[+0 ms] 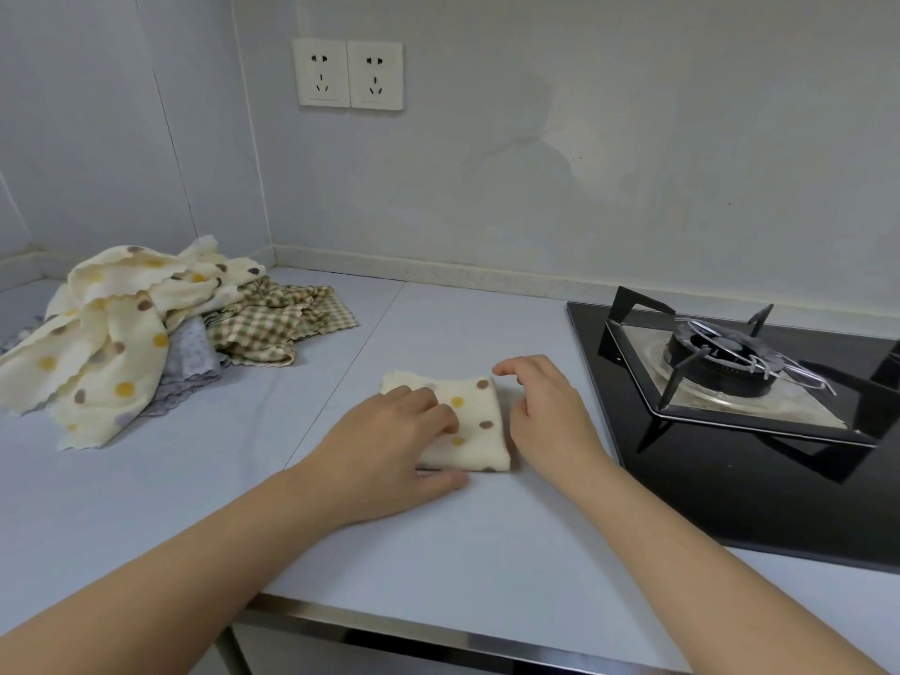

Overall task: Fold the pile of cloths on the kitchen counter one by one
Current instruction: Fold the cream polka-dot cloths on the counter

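A folded cream polka-dot cloth [479, 431] lies flat on the pale kitchen counter [438, 552], about midway between the counter's front edge and the back wall, and just left of the black glass gas hob [721, 484] set into the counter's right end. It is folded into a small thick rectangle, with yellow and brown dots showing on its top face. The left hand [399, 440] rests on the cloth's left half with fingers laid out straight and flat, pressing the fabric down; its thumb lies on the counter along the cloth's near edge. The right hand [545, 411] sits just beside the cloth's right edge, fingers loosely curled and holding nothing, the forefinger reaching toward the far right corner of the cloth; whether it touches the fabric cannot be told. Toward the counter's back left corner sits the pile of cloths [146, 333], unfolded and crumpled: a large cream polka-dot cloth with scalloped edges [112, 343] draped on top and trailing toward the front, a grey patterned cloth [192, 358] under it, and a green-and-tan checked cloth [277, 319] spreading out on the pile's right side. The pile lies well apart from the folded cloth. On the hob, a burner [721, 355] stands under a black pan support. Two white wall sockets [348, 74] are fixed side by side on the wall above the back edge.
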`<state>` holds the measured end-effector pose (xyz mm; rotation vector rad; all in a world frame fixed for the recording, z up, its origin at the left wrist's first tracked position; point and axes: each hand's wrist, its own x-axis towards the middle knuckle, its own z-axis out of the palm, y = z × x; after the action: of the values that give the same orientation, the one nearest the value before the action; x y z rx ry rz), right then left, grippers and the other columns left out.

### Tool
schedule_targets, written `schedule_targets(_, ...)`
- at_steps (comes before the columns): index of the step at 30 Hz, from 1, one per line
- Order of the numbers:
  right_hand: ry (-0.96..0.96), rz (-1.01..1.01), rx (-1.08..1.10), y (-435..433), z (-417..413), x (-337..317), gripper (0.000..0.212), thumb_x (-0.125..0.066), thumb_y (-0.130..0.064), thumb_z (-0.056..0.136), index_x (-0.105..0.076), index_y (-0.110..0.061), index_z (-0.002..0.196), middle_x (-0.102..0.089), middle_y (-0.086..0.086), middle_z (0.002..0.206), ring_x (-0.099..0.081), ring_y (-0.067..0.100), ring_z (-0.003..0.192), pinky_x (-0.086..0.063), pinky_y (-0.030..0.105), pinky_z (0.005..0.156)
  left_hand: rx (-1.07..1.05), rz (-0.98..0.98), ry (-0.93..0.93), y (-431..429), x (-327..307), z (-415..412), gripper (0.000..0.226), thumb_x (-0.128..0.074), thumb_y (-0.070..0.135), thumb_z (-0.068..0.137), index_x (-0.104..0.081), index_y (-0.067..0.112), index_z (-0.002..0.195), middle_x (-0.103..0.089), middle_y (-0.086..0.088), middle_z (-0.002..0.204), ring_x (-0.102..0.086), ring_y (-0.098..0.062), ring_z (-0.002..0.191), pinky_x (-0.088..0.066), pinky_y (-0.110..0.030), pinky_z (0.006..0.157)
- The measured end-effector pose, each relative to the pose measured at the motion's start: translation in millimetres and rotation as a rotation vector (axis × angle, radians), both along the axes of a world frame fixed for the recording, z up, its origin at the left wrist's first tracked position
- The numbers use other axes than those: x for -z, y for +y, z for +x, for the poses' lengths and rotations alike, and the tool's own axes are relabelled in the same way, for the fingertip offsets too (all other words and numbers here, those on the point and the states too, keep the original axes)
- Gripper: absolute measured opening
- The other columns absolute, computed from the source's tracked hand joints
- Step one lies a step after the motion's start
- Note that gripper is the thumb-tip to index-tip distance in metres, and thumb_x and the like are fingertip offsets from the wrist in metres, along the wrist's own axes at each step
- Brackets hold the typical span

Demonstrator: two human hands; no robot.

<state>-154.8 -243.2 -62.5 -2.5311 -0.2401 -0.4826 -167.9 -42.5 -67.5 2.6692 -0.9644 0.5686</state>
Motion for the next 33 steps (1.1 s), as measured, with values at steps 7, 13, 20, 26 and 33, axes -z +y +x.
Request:
schedule_targets(7, 0.131, 0.136, -0.159, -12, 5, 5, 0.076, -0.062, -0.002, 0.080, -0.035, -0.029, 0.145, -0.033, -0.008, 0.146, -0.033, 0.005, 0.134, -0.025, 0.009, 0.098, -0.105, -0.280, 0.056, 18, 3, 13, 0.023, -0.039, 0.033, 0.081, -0.059, 0.025, 0.091, -0.059, 0.009, 0.077, -0.057, -0.018, 0.071, -0.046, -0.033, 0.058)
schedule_targets(13, 0.201, 0.551, -0.339, -3, 2, 1, 0.053, -0.078, -0.016, 0.078, -0.057, -0.039, 0.121, -0.049, -0.018, 0.138, -0.045, -0.003, 0.127, -0.039, 0.020, 0.102, 0.031, -0.832, 0.548, 18, -11, 7, 0.017, -0.039, 0.018, 0.083, -0.053, 0.008, 0.082, -0.047, -0.005, 0.076, -0.040, -0.015, 0.073, -0.032, -0.031, 0.067)
schedule_targets(20, 0.156, 0.844, -0.413, 0, -7, -13, 0.027, -0.065, 0.005, 0.086, -0.070, -0.020, 0.094, -0.073, -0.009, 0.087, -0.067, 0.007, 0.085, -0.052, 0.022, 0.080, 0.049, -0.998, 0.593, 16, -15, 8, 0.043, -0.038, 0.005, 0.066, -0.058, 0.023, 0.099, -0.062, -0.003, 0.101, -0.056, -0.026, 0.095, -0.047, -0.043, 0.085)
schedule_targets(26, 0.042, 0.880, -0.344, -7, -7, -21, 0.015, -0.064, -0.009, 0.090, -0.067, -0.024, 0.091, -0.070, -0.016, 0.075, -0.064, -0.001, 0.073, -0.048, 0.014, 0.064, 0.188, -0.841, 0.396, 12, -41, -2, 0.037, -0.054, 0.005, 0.085, -0.054, 0.032, 0.109, -0.060, 0.014, 0.115, -0.062, -0.014, 0.101, -0.049, -0.026, 0.091)
schedule_targets(33, -0.050, 0.780, -0.313, -4, -12, -18, 0.017, -0.057, -0.022, 0.095, -0.061, -0.016, 0.080, -0.060, -0.013, 0.062, -0.055, 0.002, 0.059, -0.043, 0.014, 0.057, 0.043, -0.525, 0.425, 8, -47, -7, 0.014, -0.072, 0.032, 0.079, -0.060, 0.026, 0.081, -0.064, 0.003, 0.076, -0.059, -0.014, 0.069, -0.050, -0.036, 0.070)
